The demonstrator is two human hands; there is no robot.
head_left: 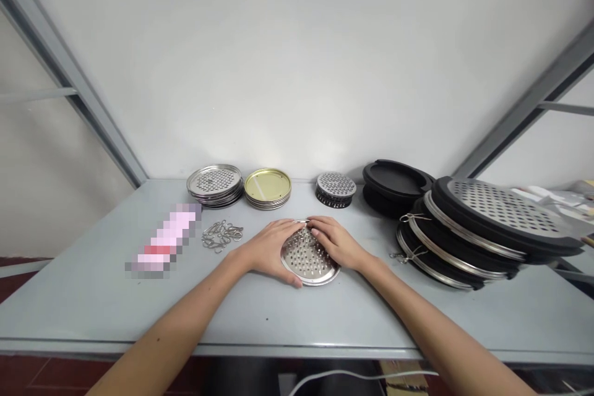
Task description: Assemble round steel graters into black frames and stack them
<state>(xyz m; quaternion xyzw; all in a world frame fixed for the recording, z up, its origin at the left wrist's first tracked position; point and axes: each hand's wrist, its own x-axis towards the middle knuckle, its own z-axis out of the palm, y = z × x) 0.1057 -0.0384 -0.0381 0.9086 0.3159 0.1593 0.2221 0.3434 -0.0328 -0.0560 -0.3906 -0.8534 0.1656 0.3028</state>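
Grater disc (309, 260), thin rimmed metal, lay on the grey table (241, 315): the left hand (270, 250) gripped its left rim, the right hand (338, 242) pinched its far right edge. It seemed light, stiff and rough-toothed, so its smooth rim suited holding best.

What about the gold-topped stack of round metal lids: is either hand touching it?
No, the left hand and right hand both touch the round, silver, perforated metal disc, away from that stack.
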